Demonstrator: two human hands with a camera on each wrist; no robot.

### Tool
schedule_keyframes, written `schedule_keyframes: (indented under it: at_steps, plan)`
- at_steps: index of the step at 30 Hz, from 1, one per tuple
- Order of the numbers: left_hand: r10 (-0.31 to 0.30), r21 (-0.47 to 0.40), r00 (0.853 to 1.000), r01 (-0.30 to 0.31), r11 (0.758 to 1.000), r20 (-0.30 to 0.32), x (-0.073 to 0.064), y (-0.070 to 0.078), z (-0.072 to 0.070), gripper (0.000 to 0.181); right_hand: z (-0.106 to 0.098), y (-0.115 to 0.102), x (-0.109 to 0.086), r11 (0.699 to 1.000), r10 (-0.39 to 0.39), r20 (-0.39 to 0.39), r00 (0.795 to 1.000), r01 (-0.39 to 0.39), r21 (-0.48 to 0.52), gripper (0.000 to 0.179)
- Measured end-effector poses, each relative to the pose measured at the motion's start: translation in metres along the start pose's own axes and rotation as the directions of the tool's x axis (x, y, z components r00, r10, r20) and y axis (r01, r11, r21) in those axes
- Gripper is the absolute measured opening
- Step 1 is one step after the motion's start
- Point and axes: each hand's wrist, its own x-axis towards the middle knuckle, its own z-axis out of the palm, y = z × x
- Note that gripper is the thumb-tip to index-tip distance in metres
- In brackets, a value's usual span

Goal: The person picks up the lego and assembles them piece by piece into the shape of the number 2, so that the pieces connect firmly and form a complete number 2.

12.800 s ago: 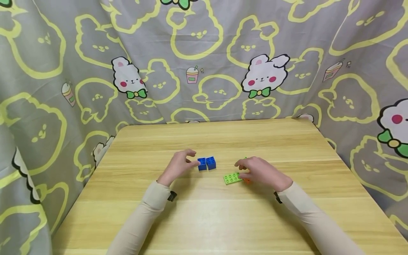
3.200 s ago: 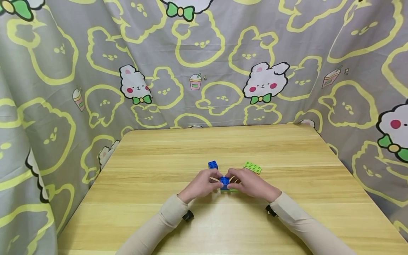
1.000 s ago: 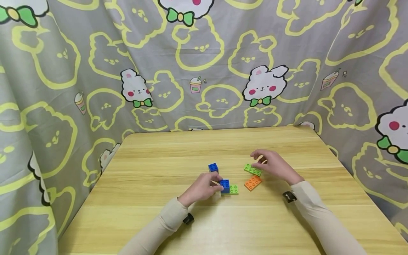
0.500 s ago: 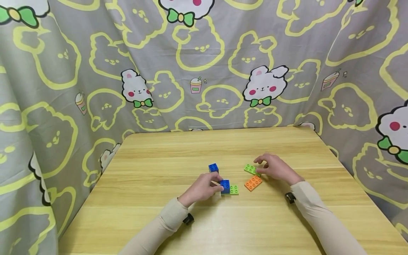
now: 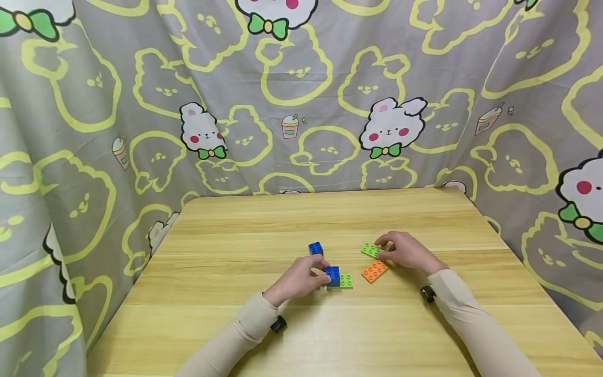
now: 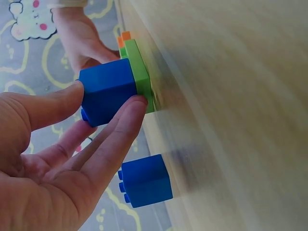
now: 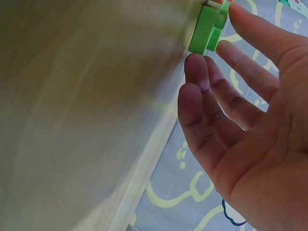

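My left hand (image 5: 298,276) pinches a blue 2x2 toy brick (image 5: 333,276) between thumb and fingertips. That brick stands on the left half of a flat green toy brick (image 5: 346,281), whose right-hand studs are bare. In the left wrist view the green brick (image 6: 138,65) lies against the blue one's underside (image 6: 109,82). My right hand (image 5: 407,252) has its thumb and fingertips at opposite sides of the right end of another flat green toy brick (image 5: 369,250), close over the table. In the right wrist view this brick (image 7: 204,29) is partly cut off.
An orange flat brick (image 5: 374,271) lies just in front of the right-hand green one. Behind my left fingers stands a second blue brick (image 5: 315,248). All are on a wooden table (image 5: 301,335), with a patterned curtain (image 5: 325,68) around its back and sides.
Earlier both hands were at the blue brick on the green one. The right hand has since moved right to the other green brick and closed around its end. The left has stayed put.
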Motion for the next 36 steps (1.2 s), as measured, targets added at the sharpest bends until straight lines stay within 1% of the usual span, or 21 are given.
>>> schedule_keyframes:
  at_steps: [3,7,14,20,23,29,36]
  plan:
    - [0.002,0.001,1.000,-0.002,1.000,0.001,0.000,-0.001,0.000,0.021,0.000,-0.001,0.000,1.000,-0.004,0.005,1.000,0.004,-0.008,0.036]
    - [0.002,0.007,1.000,-0.002,1.000,0.003,0.000,-0.001,0.000,0.022,0.001,0.000,0.000,1.000,-0.010,0.000,1.000,0.010,-0.026,0.032]
    - [0.008,0.042,1.000,-0.008,0.999,0.005,0.000,0.000,-0.001,0.025,0.000,0.002,0.000,0.998,-0.016,-0.013,1.000,0.015,-0.054,0.025]
    - [0.012,0.069,1.000,-0.012,0.998,0.010,-0.002,0.000,-0.005,0.041,-0.002,-0.001,-0.001,0.998,-0.015,-0.018,1.000,0.014,-0.066,0.025]
    - [0.008,0.065,1.000,-0.008,0.998,0.008,-0.002,0.000,-0.008,0.047,-0.004,-0.004,-0.001,0.998,-0.010,-0.026,1.000,0.009,-0.058,0.026]
    - [0.012,0.042,1.000,-0.012,0.999,-0.006,-0.003,0.002,-0.015,0.048,-0.008,-0.008,-0.002,0.997,-0.053,-0.048,0.997,0.051,-0.050,0.025]
    - [0.039,0.040,0.998,-0.038,0.998,-0.041,-0.004,0.005,-0.020,0.044,-0.010,-0.018,-0.003,0.991,-0.110,-0.068,0.992,0.104,-0.082,0.023]
